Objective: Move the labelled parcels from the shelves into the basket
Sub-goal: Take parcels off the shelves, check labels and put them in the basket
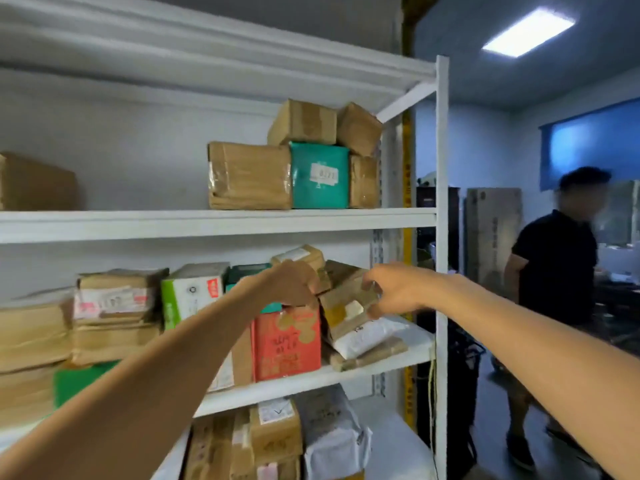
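Gripping tilted parcel near shelf edge

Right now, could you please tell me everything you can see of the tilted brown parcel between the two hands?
The brown parcel is a taped cardboard box with yellow and white patches on its front. It sits tilted on the middle shelf, lying on a white mailer bag, right of the red box. The right hand pinches its right edge; the left hand curls at its upper left corner, grip unclear.

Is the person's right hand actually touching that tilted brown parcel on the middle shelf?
Touching. The head view shows the right hand pinching the tilted brown parcel at its upper edge with its fingers.
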